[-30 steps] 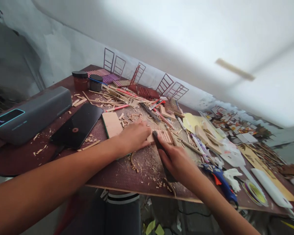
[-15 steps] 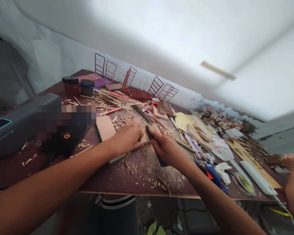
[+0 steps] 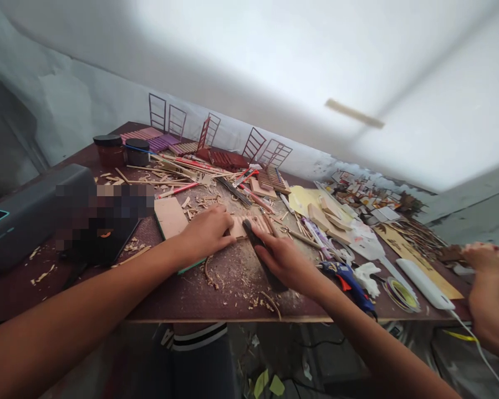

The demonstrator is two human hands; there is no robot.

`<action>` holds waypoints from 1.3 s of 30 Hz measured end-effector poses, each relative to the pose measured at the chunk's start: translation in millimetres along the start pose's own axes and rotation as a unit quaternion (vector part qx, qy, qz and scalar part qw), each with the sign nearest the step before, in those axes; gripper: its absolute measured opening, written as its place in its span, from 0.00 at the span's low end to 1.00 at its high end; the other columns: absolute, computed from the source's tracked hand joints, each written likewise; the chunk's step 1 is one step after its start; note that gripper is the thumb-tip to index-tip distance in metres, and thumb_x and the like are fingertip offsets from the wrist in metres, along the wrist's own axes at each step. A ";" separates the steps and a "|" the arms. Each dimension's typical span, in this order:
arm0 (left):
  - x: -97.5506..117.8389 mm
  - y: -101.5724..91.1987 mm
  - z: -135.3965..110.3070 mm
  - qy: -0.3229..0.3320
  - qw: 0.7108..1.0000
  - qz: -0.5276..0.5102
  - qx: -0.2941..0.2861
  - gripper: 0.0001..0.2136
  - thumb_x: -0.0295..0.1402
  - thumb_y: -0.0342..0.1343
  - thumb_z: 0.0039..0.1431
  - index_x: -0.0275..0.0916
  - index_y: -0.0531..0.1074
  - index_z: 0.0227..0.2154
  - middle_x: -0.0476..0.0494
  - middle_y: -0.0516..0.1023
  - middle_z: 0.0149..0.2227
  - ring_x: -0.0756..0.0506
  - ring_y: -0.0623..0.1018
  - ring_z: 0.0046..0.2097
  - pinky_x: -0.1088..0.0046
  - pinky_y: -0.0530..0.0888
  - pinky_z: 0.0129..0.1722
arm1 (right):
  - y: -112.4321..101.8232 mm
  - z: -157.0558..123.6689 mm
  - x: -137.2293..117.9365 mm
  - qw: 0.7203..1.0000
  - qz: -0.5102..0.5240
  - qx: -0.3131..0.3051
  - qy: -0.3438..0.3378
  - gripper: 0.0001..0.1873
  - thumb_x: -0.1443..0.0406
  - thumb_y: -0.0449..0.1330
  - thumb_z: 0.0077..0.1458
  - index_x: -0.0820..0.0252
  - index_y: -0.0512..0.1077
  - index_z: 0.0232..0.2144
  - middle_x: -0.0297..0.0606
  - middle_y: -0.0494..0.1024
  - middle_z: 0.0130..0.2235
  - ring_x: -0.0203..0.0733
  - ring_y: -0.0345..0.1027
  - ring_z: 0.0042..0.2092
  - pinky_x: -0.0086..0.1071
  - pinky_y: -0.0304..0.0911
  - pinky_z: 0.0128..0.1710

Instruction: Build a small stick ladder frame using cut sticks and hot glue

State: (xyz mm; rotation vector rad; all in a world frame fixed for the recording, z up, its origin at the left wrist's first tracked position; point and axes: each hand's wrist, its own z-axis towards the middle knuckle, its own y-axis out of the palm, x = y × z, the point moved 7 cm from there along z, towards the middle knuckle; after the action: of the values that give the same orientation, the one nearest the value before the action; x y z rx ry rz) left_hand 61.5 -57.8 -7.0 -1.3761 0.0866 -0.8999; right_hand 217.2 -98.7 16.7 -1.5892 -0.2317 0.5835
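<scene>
My left hand (image 3: 208, 230) is closed at the left end of a small slatted wooden piece (image 3: 240, 227), its fingers curled and holding it down at the table. Part of that piece is hidden by my fingers. In my right hand (image 3: 285, 257) is a dark flat file (image 3: 270, 277), gripped along its length and slanting from the wood towards the table's front edge. Its upper tip lies right beside the wooden piece; whether they touch I cannot tell. A pale wooden board with a green edge (image 3: 170, 215) lies under my left wrist.
Shavings and sticks litter the maroon table (image 3: 149, 302). Small chair models (image 3: 228, 159) and two dark-lidded jars (image 3: 108, 151) stand behind. A blue glue gun (image 3: 353, 285) and white power strip (image 3: 424, 284) lie right. Another person's hand (image 3: 484, 257) is at far right.
My right hand and the file have shifted slightly right and towards me over the table, exposing more of the slatted wood. The whole view has swung a little.
</scene>
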 end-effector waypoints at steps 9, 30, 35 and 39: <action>-2.7 1.2 2.8 -0.006 1.000 -0.018 -0.009 0.09 0.37 0.61 0.60 0.36 0.76 0.29 0.38 0.76 0.39 0.41 0.74 0.44 0.63 0.72 0.46 | -11.2 -38.1 12.0 0.998 0.020 0.036 0.057 0.30 0.59 0.50 0.67 0.66 0.66 0.67 0.48 0.84 0.37 0.51 0.76 0.36 0.40 0.64 0.36; -13.0 -0.4 11.1 0.031 0.996 -0.080 -0.005 0.05 0.30 0.62 0.53 0.38 0.77 0.34 0.40 0.78 0.39 0.40 0.76 0.45 0.61 0.72 0.48 | -59.4 86.5 123.1 0.944 0.027 0.304 0.123 0.27 0.61 0.55 0.60 0.67 0.75 0.58 0.47 0.83 0.37 0.50 0.74 0.35 0.41 0.66 0.41; -23.8 -9.2 11.8 0.016 0.997 -0.080 0.000 0.16 0.28 0.60 0.49 0.39 0.76 0.44 0.41 0.78 0.40 0.40 0.76 0.43 0.61 0.72 0.45 | -67.0 73.1 173.4 0.912 -0.067 0.370 0.162 0.27 0.60 0.57 0.58 0.71 0.77 0.55 0.58 0.78 0.47 0.61 0.72 0.49 0.51 0.66 0.52; -29.1 -16.9 8.3 0.024 0.996 -0.080 -0.019 0.19 0.26 0.59 0.48 0.38 0.73 0.46 0.41 0.77 0.44 0.41 0.76 0.45 0.62 0.72 0.46 | -64.5 73.0 166.7 0.906 -0.028 0.405 0.119 0.26 0.59 0.58 0.58 0.70 0.78 0.52 0.55 0.77 0.44 0.59 0.72 0.47 0.50 0.67 0.52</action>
State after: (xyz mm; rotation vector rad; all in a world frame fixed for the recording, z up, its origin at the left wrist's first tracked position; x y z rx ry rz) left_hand 37.9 -32.7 -3.1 -1.4115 0.0296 -1.0700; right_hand 334.7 52.5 41.3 -0.8234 0.1444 0.3589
